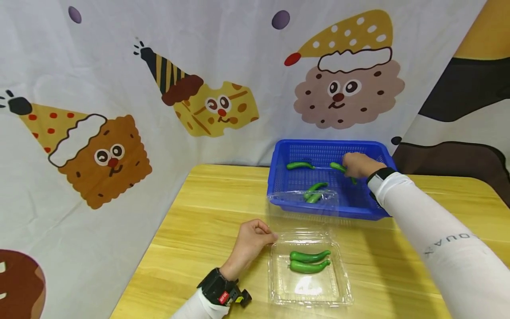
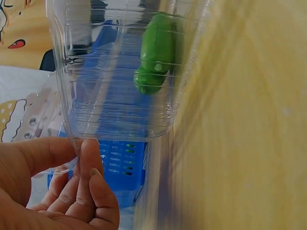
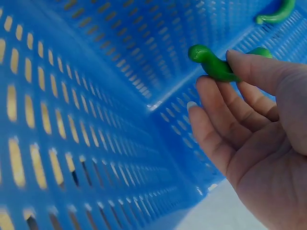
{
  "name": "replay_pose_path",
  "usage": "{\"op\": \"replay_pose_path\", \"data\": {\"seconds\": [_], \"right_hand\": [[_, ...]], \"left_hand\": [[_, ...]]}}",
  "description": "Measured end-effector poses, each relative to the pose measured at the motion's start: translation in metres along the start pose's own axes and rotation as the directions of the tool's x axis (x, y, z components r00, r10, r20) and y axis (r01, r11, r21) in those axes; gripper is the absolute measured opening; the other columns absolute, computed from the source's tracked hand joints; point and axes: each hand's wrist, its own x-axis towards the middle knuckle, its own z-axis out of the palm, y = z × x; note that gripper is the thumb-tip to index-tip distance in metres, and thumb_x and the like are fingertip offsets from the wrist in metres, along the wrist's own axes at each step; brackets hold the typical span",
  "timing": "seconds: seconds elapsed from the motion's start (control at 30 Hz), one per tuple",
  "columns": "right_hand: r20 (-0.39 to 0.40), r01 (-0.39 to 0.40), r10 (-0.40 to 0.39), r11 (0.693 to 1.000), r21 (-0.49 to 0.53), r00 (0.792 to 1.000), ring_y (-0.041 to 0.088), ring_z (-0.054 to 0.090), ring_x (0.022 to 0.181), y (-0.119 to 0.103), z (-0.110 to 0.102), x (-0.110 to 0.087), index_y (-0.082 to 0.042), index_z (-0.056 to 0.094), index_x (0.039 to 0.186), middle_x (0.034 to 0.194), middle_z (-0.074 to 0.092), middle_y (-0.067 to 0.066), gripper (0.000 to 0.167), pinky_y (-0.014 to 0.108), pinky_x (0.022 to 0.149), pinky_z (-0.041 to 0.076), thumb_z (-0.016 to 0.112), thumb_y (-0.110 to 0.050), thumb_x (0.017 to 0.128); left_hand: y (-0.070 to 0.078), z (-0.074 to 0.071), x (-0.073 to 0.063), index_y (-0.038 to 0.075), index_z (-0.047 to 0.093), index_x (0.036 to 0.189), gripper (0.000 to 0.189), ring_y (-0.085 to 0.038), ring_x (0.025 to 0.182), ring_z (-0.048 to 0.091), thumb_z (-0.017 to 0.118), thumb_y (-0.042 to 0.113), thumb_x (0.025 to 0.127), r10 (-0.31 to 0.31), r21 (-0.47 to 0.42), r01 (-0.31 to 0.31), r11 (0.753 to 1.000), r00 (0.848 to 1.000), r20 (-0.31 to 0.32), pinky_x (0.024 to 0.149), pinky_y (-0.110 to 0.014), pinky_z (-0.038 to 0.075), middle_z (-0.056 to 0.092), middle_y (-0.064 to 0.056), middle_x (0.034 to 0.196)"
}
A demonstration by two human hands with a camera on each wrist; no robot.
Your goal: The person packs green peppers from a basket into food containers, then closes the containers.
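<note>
My left hand (image 1: 250, 241) pinches the rim of a clear plastic clamshell box (image 1: 275, 283) at its left back corner, thumb against fingers. Two green chili peppers (image 1: 310, 266) lie side by side in the box's base. The lid stands raised at the back, overlapping the front of a blue basket (image 1: 388, 159). Inside that basket, my right hand (image 1: 360, 165) pinches a green chili pepper (image 3: 218, 67) between thumb and fingertips. Part of this pepper hides behind the thumb. Another pepper (image 1: 299, 165) lies at the basket's back left, and two more (image 1: 316, 186) show near its front, partly behind the lid.
Everything stands on a yellow wood-grain table (image 1: 191, 221). Behind the basket hangs a white cloth (image 1: 239, 53) printed with cartoon biscuits and cheese. The basket's slotted walls rise around the right hand.
</note>
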Motion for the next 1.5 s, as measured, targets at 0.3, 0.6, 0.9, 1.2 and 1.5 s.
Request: {"op": "replay_pose_path", "data": {"seconds": [0.3,0.6,0.9,1.2,1.5], "right_hand": [[-0.073,0.032,-0.029,0.998,0.045,0.997,0.037,0.067,0.094,-0.008,-0.016,-0.007,0.014,0.064,0.114,0.106,0.070,0.025,0.032,0.059,0.088,0.055,0.076,-0.004,0.090],[-0.152,0.098,-0.083,0.990,0.097,0.985,0.027,0.065,0.079,-0.020,-0.028,-0.024,0.013,0.061,0.118,0.096,0.070,0.019,0.033,0.052,0.076,0.057,0.074,-0.006,0.094],[-0.255,0.156,-0.113,0.976,0.154,0.960,0.030,0.070,0.083,-0.030,-0.040,-0.048,0.010,0.060,0.121,0.102,0.071,0.023,0.032,0.054,0.079,0.058,0.072,-0.008,0.097],[-0.410,0.208,-0.118,0.961,0.183,0.904,0.036,0.068,0.096,-0.047,-0.054,-0.082,0.007,0.061,0.123,0.106,0.070,0.022,0.032,0.054,0.082,0.058,0.073,-0.011,0.098],[-0.508,0.259,-0.149,0.954,0.154,0.849,0.024,0.068,0.086,-0.061,-0.049,-0.116,-0.001,0.067,0.116,0.097,0.070,0.010,0.023,0.033,0.068,0.057,0.077,-0.007,0.096]], "left_hand": [[-0.001,0.000,0.003,-0.003,0.065,0.089,0.018,-0.014,0.068,0.070,0.080,-0.006,0.081,-0.004,0.008,0.004,1.000,1.000,0.004,0.070,-0.035,0.062,0.076,-0.011,0.081],[0.000,0.000,0.003,-0.002,0.065,0.089,0.017,-0.015,0.068,0.069,0.079,-0.007,0.082,-0.007,0.004,0.007,1.000,1.000,0.004,0.071,-0.038,0.063,0.074,-0.009,0.078],[-0.001,0.000,0.004,-0.003,0.065,0.090,0.018,-0.015,0.069,0.070,0.079,-0.008,0.081,-0.005,0.002,0.005,1.000,1.000,0.005,0.072,-0.038,0.063,0.075,-0.011,0.080],[0.000,0.000,0.000,-0.006,0.065,0.092,0.018,-0.016,0.070,0.070,0.079,-0.008,0.081,0.013,0.000,-0.013,1.000,1.000,-0.004,0.068,-0.035,0.061,0.075,-0.018,0.085],[0.000,0.000,-0.002,-0.005,0.065,0.093,0.018,-0.016,0.070,0.070,0.079,-0.008,0.082,0.006,0.000,-0.006,1.000,1.000,-0.003,0.072,-0.041,0.063,0.076,-0.015,0.085]]}}
